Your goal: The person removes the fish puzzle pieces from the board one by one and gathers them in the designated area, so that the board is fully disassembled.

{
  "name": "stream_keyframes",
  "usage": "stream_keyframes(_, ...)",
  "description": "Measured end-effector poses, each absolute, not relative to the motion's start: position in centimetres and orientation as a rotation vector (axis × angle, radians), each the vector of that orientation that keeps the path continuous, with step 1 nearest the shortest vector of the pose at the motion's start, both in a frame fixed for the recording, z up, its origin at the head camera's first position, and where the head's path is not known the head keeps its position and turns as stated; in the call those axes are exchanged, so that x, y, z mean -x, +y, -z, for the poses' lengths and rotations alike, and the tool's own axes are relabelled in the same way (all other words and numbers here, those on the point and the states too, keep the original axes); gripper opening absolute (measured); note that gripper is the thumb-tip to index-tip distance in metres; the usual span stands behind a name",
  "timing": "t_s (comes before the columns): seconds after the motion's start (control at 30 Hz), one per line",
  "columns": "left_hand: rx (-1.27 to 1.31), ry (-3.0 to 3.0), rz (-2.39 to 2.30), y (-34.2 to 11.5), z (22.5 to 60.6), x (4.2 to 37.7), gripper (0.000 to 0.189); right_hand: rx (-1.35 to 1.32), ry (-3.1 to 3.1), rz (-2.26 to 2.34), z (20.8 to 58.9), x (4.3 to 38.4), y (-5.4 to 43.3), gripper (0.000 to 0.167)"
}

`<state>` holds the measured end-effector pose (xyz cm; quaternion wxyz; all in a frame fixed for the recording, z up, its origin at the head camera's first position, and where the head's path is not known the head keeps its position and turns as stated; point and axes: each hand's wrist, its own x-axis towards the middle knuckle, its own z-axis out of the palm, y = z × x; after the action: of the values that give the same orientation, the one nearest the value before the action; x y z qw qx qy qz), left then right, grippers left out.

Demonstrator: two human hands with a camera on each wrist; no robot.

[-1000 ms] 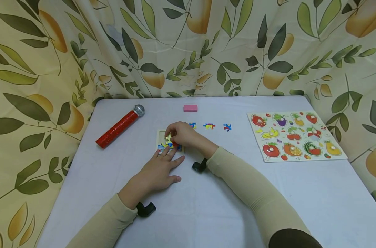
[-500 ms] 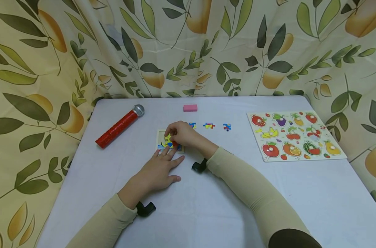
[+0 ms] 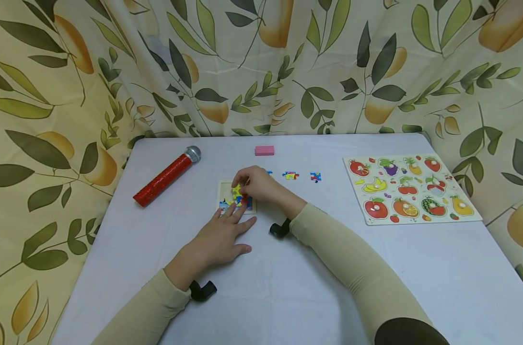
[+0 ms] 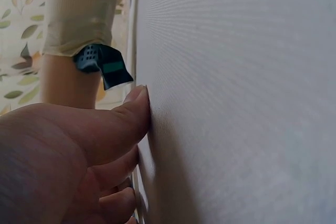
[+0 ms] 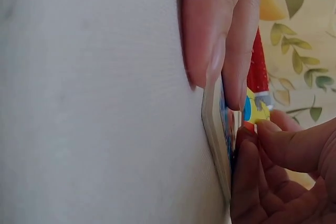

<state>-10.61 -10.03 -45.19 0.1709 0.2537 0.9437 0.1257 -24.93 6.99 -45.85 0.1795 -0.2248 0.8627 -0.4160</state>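
A small jigsaw puzzle tray [image 3: 221, 190] with a pale wooden frame lies on the white table. My left hand [image 3: 214, 242] is spread flat, its fingertips resting on the tray's near side. Over the tray, my right hand [image 3: 259, 186] pinches a yellow puzzle piece [image 5: 258, 109] with some blue and red between thumb and fingers. That piece stands tilted up from the tray in the right wrist view. Blue and yellow pieces in the tray are partly hidden by both hands. Just beyond the right hand lie loose puzzle pieces [image 3: 291, 176], one of them mostly covered.
A red glittery microphone [image 3: 166, 177] lies at the left. Near the back edge is a pink block [image 3: 264, 150]. To the right lies a fruit peg puzzle board [image 3: 360, 211]. A patterned curtain [image 3: 261, 86] hangs behind and left of the table.
My right hand has risen slightly and shifted a little right, tilting the yellow piece. It now covers more of the nearest loose piece. The left hand stays in place.
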Motion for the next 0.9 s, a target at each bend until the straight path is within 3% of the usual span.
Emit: stream_keyframes(0.9,-0.713,2.686,-0.355,-10.0,45.5,10.7,0.076,0.448,2.284,1.322,44.3,25.4,8.9,0.014)
